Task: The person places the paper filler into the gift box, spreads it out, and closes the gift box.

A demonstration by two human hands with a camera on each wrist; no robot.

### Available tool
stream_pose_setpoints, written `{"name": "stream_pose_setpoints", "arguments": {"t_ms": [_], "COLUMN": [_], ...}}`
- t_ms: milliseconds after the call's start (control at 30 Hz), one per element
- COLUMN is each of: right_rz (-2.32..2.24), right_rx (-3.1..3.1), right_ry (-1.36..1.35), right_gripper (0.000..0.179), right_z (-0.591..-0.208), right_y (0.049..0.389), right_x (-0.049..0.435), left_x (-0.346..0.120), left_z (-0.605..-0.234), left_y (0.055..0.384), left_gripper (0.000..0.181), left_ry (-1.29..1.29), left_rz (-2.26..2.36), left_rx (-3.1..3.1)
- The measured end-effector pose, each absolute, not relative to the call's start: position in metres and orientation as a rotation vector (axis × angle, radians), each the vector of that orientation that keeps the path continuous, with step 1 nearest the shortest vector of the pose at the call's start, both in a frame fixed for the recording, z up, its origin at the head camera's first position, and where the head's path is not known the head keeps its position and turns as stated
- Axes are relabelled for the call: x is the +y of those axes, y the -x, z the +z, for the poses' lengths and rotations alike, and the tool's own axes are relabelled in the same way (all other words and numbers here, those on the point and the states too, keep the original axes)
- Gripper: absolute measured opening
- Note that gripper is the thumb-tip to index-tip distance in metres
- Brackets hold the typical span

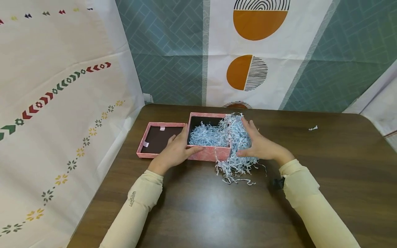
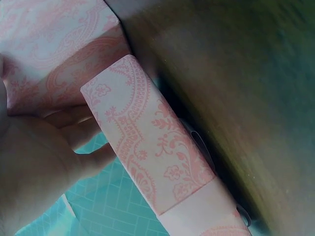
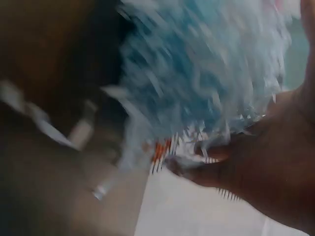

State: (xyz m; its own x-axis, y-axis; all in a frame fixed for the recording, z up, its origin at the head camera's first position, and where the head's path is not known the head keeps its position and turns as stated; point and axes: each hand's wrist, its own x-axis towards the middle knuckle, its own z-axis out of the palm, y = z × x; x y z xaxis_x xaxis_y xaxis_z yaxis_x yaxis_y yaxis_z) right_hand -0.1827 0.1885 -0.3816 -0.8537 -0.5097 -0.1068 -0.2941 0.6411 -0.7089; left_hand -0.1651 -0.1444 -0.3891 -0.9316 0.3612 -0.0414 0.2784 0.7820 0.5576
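Note:
An open pink patterned box [image 1: 201, 154] with a dark inside sits on the table, partly filled with light-blue shredded paper [image 1: 207, 135]. More shredded paper [image 1: 237, 137] heaps over its right wall and spills onto the table. At the box's left front corner rests my left hand [image 1: 175, 150], thumb along the front, other fingers by the left wall. My right hand [image 1: 262, 144] is spread against the heap's right side, thumb and fingers apart; the right wrist view shows blurred paper strands [image 3: 197, 69] beside the fingers. Left of the box lies its shallow lid [image 1: 144, 141], inside up.
The brown wooden table [image 1: 198, 213] runs against patterned cloth at the back and left. A small white paper scrap [image 1: 313, 128] lies at the far right. Loose strands [image 1: 238, 179] trail in front of the heap.

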Motion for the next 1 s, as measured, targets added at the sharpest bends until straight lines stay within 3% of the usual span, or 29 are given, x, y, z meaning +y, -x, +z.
{"name": "stream_pose_setpoints", "arguments": {"t_ms": [267, 600, 733, 933, 1000], "right_rz": [-0.938, -0.843, -0.741, -0.630, -0.641], "right_rx": [2.657, 2.822, 2.832, 2.885, 2.892], "right_ry": [0.488, 0.522, 0.525, 0.632, 0.662], "right_gripper": [0.148, 0.142, 0.126, 0.066, 0.055], "right_z": [-0.399, -0.406, -0.405, -0.400, -0.395], "right_y": [0.157, 0.156, 0.160, 0.166, 0.168], "right_x": [0.143, 0.129, 0.133, 0.147, 0.153], "left_x": [-0.147, -0.145, -0.144, -0.144, -0.144], "left_z": [-0.390, -0.390, -0.390, -0.390, -0.390], "left_y": [0.165, 0.166, 0.165, 0.165, 0.165], "left_gripper": [0.111, 0.113, 0.112, 0.112, 0.112], "left_ry": [-0.506, -0.530, -0.515, -0.511, -0.513], "left_rz": [0.859, 0.856, 0.837, 0.827, 0.835], "left_rx": [2.835, 2.837, 2.838, 2.840, 2.838]}}
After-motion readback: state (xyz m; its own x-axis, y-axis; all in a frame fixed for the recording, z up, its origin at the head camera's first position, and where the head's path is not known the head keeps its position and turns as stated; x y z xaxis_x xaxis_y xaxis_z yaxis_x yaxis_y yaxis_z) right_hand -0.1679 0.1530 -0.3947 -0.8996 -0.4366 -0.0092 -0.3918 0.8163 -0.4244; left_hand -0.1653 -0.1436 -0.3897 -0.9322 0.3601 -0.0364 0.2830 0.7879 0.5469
